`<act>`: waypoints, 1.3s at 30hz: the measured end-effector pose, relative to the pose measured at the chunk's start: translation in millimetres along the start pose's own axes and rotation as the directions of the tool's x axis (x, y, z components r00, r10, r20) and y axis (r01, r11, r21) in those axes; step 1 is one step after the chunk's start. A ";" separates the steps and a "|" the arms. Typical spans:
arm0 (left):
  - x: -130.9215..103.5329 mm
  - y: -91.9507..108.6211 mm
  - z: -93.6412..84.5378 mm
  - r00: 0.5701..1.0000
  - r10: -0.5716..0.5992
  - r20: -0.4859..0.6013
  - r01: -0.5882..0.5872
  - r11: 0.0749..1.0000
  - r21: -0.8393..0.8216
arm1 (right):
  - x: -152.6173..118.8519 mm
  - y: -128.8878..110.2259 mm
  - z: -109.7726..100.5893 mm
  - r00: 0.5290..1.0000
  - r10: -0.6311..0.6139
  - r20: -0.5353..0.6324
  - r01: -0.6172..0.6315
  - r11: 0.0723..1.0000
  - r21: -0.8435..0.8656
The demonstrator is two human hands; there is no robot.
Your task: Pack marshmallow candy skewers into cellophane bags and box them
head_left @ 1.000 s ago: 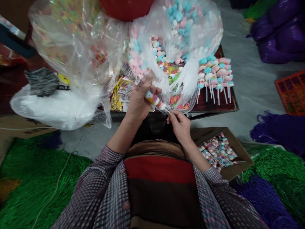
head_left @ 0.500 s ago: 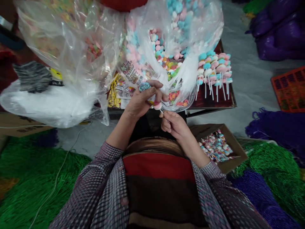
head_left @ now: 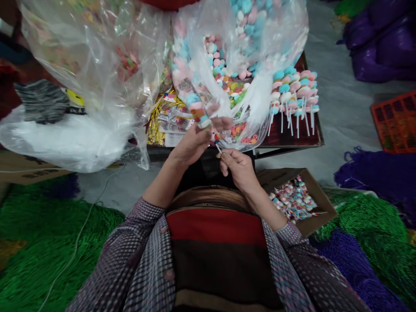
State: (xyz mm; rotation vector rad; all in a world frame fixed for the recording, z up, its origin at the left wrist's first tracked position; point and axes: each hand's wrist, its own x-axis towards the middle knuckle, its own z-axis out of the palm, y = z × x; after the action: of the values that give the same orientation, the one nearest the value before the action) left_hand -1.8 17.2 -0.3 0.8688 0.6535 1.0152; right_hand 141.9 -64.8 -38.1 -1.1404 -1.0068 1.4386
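A candy skewer (head_left: 199, 112) of blue, white, orange and pink sweets slants up and to the left, in what looks like a clear printed wrapper. Its white stick (head_left: 219, 147) points down to my right hand (head_left: 236, 167), where thumb and forefinger pinch it. My left hand (head_left: 198, 141) is around the skewer's lower part, thumb on one side and blurred fingers stretched out on the other, apart from each other. Under and left of the skewer lie flat printed wrappers (head_left: 177, 119) and gold twist ties (head_left: 156, 134).
Several unwrapped marshmallow skewers (head_left: 294, 93) lie at the table's right edge. Clear bags of sweets (head_left: 250, 30) stand behind my hands. A cardboard box (head_left: 320, 195) of wrapped candies is low on the right. A striped glove (head_left: 42, 102) lies left; an orange crate (head_left: 394, 121) stands far right.
My left fingers have loosened from around the skewer and spread, so more of its sweets show. The wrapper's printed lower edge now surrounds the stick's top. My right hand keeps its pinch.
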 end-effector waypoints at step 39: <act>-6.3 -34.3 -15.9 0.944 0.319 0.084 -0.290 0.680 0.673 | 12.1 2.2 0.2 0.973 -0.163 -0.166 0.151 0.985 -0.085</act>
State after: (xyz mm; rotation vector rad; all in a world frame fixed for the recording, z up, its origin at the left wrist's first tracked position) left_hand -1.8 7.4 -37.3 1.6587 0.9642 1.1027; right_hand 140.6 -53.2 -41.8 -1.1876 -1.0091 1.1658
